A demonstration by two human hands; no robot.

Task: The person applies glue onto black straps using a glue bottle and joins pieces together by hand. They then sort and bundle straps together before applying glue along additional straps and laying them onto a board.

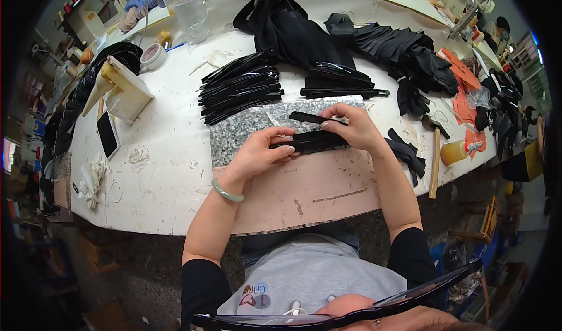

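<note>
A flat black strip stack [319,141] lies across a grey speckled slab [234,133] in front of me. My left hand [262,151] has its thumb and fingers closed around the stack's left end. My right hand [356,127] pinches a narrow black strip [305,117] between thumb and fingers, just above the stack and slanting left. The fingertips under the strips are partly hidden. Behind the slab sit a tall pile of glossy black strips [240,91] on the left and a lower pile of similar strips [339,82] on the right.
A hammer [434,161] and an amber bottle [453,153] lie near the right edge. More black pieces [407,155] rest beside my right forearm. On the left are a phone [108,134], a glue-stained white container [126,91] and crumpled plastic [91,182]. Black material [298,29] is heaped behind.
</note>
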